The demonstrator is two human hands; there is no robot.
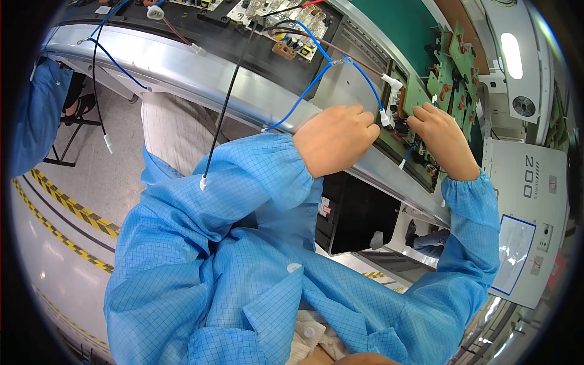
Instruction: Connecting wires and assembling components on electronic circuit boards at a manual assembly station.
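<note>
A workshop floor lies left of the hands, and a white cabinet stands to their right. A metal rail passes beneath the left hand; a dark tray lies beyond it. Green boards stand beyond the right hand. The circuit board sits between and just beyond both hands. The left hand is loosely curled; the right hand's fingertips are drawn together at the board. What either grips, I cannot tell. By my judgement components are already mounted, while the black cable and blue cable have ends unattached beside the left hand.
</note>
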